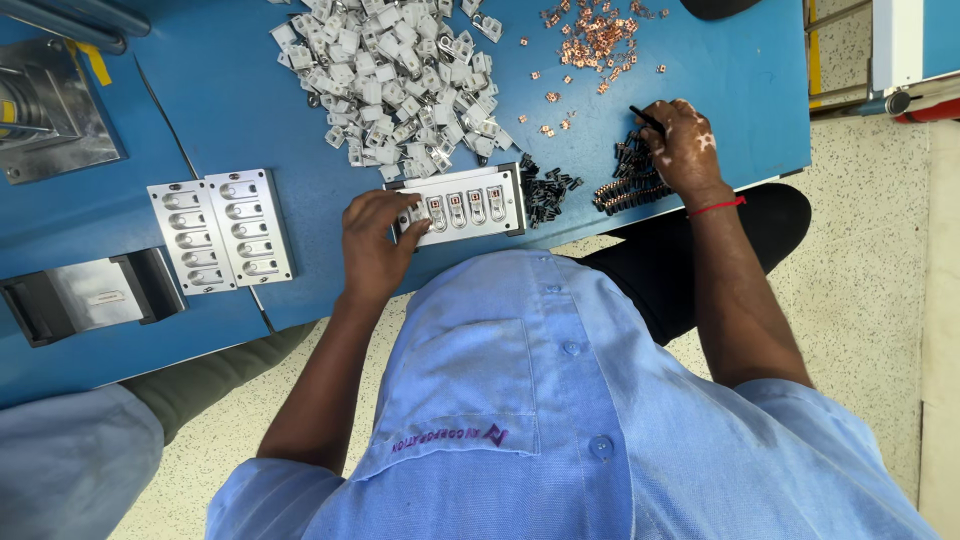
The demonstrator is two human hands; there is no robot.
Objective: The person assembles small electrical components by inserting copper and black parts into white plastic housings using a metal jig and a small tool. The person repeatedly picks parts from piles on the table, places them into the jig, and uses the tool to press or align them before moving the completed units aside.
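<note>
my right hand [683, 150] pinches what looks like a small black pin [647, 120], fixture tray [470, 205] off to its left, long axis sideways, left hand [375, 240] resting open on it

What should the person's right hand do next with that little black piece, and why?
Probably carry it to the metal tray. The right hand pinches a small black part above the black pile, while the left hand steadies the tray, whose slots already hold pieces.
</note>
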